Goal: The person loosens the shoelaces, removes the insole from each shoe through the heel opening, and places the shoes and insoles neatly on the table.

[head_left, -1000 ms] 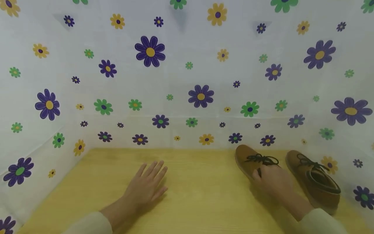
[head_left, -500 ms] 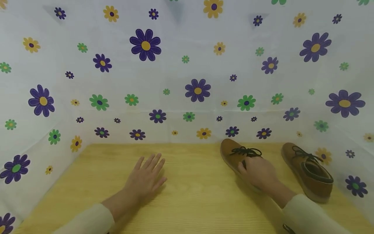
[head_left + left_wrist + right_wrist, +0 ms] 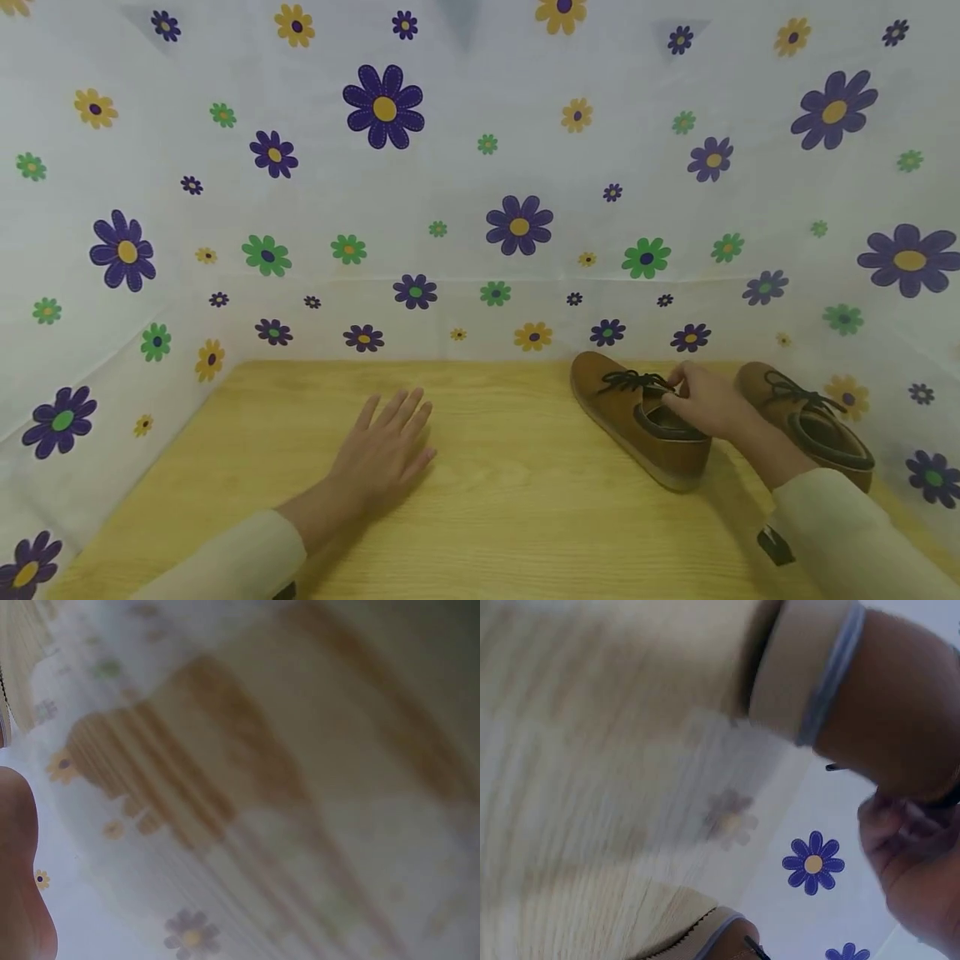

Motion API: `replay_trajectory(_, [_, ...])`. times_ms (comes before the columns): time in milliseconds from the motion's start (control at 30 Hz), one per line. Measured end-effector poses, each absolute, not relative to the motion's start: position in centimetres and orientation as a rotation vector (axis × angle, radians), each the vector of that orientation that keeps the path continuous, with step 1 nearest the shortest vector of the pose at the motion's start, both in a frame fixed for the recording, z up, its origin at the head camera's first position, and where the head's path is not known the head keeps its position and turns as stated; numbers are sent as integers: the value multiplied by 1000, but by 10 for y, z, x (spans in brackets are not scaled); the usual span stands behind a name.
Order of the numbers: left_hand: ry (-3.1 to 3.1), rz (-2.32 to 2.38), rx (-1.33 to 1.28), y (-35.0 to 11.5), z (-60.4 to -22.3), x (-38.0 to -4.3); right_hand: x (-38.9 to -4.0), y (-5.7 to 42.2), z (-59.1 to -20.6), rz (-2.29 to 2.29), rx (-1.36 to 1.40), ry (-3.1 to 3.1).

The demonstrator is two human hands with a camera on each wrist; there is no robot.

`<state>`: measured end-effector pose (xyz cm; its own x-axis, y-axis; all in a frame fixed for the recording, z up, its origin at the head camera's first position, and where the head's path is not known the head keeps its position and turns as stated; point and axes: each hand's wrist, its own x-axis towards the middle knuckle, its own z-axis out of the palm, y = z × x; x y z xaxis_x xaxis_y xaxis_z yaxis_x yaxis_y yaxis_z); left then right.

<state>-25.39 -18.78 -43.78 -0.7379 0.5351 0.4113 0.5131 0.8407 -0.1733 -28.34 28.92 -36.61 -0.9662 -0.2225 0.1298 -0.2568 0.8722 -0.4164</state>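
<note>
The right hand (image 3: 712,404) curls at the left shoe (image 3: 632,421), grip unclear; the left hand (image 3: 384,446), straight-fingered, holds nothing.

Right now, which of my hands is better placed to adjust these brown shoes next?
Probably your right hand: it is at the opening of the left brown shoe, with the right brown shoe close by. Your left hand is apart from both, farther left.

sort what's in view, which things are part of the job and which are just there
Likely part of the job:
brown shoe
right hand, fingers at its opening
matching shoe, probably its pair

Seemingly just surroundings:
wooden surface underneath
flowered cloth behind
</note>
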Motion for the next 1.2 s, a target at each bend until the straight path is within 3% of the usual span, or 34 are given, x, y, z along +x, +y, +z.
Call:
replay_trajectory(167, [-2616,52,-787,-185,-439,-254,-287,295,-369,586,478,-3029])
replay_trajectory(500, [-2572,19,-749,-188,-434,-257,-288,283,-372,401,401,-3092])
replay_trajectory(1200, [-2573,-27,-785,-169,-435,-255,-284,265,-377,501,401,-3071])
